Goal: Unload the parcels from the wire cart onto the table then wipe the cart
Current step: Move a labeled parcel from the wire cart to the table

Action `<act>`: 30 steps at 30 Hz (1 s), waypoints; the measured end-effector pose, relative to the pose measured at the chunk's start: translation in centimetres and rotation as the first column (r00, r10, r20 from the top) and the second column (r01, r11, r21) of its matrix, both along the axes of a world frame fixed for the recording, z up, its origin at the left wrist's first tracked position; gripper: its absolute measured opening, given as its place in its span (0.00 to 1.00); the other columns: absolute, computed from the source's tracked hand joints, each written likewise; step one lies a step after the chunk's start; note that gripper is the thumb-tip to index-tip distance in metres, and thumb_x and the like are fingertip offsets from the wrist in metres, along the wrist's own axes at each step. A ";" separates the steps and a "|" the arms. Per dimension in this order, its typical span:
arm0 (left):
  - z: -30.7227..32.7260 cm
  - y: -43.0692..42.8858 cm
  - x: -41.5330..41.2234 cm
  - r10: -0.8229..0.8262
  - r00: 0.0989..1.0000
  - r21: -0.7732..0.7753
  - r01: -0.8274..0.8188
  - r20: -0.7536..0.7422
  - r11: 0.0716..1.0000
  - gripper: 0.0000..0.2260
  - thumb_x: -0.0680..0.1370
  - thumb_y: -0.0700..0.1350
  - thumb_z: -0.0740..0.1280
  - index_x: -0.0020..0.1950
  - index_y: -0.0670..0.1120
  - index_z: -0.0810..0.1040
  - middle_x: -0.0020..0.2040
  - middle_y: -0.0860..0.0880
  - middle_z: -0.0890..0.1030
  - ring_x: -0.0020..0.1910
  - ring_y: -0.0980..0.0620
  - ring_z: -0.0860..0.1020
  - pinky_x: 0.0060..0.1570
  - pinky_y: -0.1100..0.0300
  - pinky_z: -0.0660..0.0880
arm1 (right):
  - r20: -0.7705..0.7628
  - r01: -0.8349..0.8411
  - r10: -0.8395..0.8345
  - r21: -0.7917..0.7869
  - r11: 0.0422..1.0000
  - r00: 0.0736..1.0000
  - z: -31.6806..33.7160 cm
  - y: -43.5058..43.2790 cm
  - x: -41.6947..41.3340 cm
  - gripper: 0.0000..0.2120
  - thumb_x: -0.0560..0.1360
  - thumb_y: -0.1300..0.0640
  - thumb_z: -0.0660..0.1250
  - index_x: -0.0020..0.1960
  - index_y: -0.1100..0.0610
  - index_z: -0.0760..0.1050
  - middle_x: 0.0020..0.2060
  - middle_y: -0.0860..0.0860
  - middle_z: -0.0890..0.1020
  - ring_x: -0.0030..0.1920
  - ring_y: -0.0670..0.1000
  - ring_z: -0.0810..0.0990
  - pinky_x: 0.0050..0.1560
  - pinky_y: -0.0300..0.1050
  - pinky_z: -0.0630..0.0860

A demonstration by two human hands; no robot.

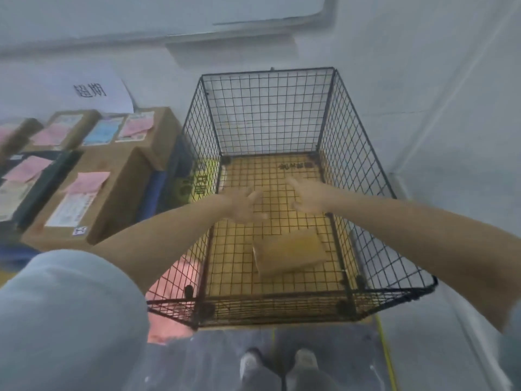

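Reaching into the black wire-mesh cart [267,71], both bare forearms stretch out over its far half. The left grip [244,206] hangs above the flat brown cardboard sheet [282,169] that lines the cart's bottom, fingers loosely spread and holding nothing. The right grip [306,194] is just beside it, near the cart's right wall, with its fingers also relaxed and empty. The two grips are close but not touching.

One small flat brown cardboard parcel [290,253] lies on the liner in the near right part of the cart, below the grips and apart from both. To the left of the cart, several brown cardboard boxes with pink and blue labels [112,193] are stacked on what seems to be a blue-edged table [156,187], though the blur makes that hard to confirm. A white paper sign with dark characters [95,88] hangs on the wall above them. Two grey shoes [251,365] stand on the floor before the cart.
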State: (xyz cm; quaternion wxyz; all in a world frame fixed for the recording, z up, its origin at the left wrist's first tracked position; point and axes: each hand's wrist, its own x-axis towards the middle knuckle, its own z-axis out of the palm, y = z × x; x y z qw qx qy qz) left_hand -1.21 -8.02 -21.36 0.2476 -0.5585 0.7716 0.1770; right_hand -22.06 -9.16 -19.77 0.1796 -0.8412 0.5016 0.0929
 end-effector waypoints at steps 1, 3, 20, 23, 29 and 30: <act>-0.6 0.1 -0.3 -0.008 1.000 0.001 0.008 -0.003 1.000 0.41 0.74 0.73 0.50 0.77 0.56 0.34 0.79 0.47 0.41 0.77 0.39 0.46 0.73 0.36 0.50 | -0.014 -0.001 0.001 0.017 1.000 1.000 -0.5 0.1 0.0 0.35 0.79 0.52 0.62 0.78 0.57 0.47 0.74 0.60 0.62 0.70 0.58 0.67 0.68 0.53 0.68; -1.9 0.4 -0.8 -0.022 1.000 0.017 0.022 -0.009 1.000 0.39 0.75 0.72 0.50 0.77 0.57 0.33 0.79 0.47 0.40 0.77 0.40 0.45 0.73 0.37 0.48 | -0.041 -0.014 0.016 0.048 0.999 0.999 -1.4 0.6 -0.1 0.34 0.79 0.52 0.62 0.78 0.58 0.47 0.72 0.60 0.64 0.68 0.58 0.69 0.67 0.51 0.69; -5.7 4.2 -1.2 0.021 1.000 0.286 -0.016 -0.017 0.958 0.39 0.77 0.67 0.56 0.77 0.57 0.37 0.79 0.49 0.41 0.77 0.40 0.50 0.73 0.40 0.53 | -0.217 -0.004 0.060 0.251 0.968 0.974 -6.2 3.5 -1.3 0.33 0.78 0.48 0.63 0.76 0.57 0.53 0.69 0.59 0.70 0.66 0.58 0.71 0.66 0.51 0.70; -5.8 4.4 -1.5 0.077 0.997 0.326 -0.076 0.010 0.942 0.40 0.76 0.67 0.57 0.78 0.56 0.36 0.79 0.47 0.43 0.77 0.40 0.52 0.73 0.40 0.54 | -0.271 0.035 0.038 0.257 0.966 0.962 -6.8 3.5 -1.5 0.31 0.79 0.47 0.63 0.75 0.58 0.56 0.67 0.58 0.72 0.64 0.57 0.73 0.64 0.51 0.71; -5.5 4.4 -2.8 0.295 0.952 0.496 -0.218 -0.082 0.841 0.40 0.78 0.61 0.62 0.79 0.49 0.43 0.77 0.42 0.57 0.74 0.41 0.60 0.72 0.45 0.60 | -0.234 0.094 -0.013 0.338 0.937 0.972 -7.4 3.5 -1.2 0.27 0.78 0.47 0.63 0.72 0.57 0.61 0.62 0.56 0.74 0.59 0.55 0.75 0.59 0.49 0.74; -5.0 4.4 -3.0 0.360 0.925 0.536 -0.243 -0.124 0.809 0.38 0.78 0.59 0.63 0.79 0.47 0.46 0.77 0.43 0.58 0.74 0.42 0.60 0.72 0.47 0.60 | -0.217 0.107 -0.034 0.337 0.935 0.976 -7.3 3.3 -1.0 0.27 0.78 0.47 0.64 0.72 0.57 0.61 0.62 0.56 0.74 0.59 0.55 0.75 0.59 0.49 0.74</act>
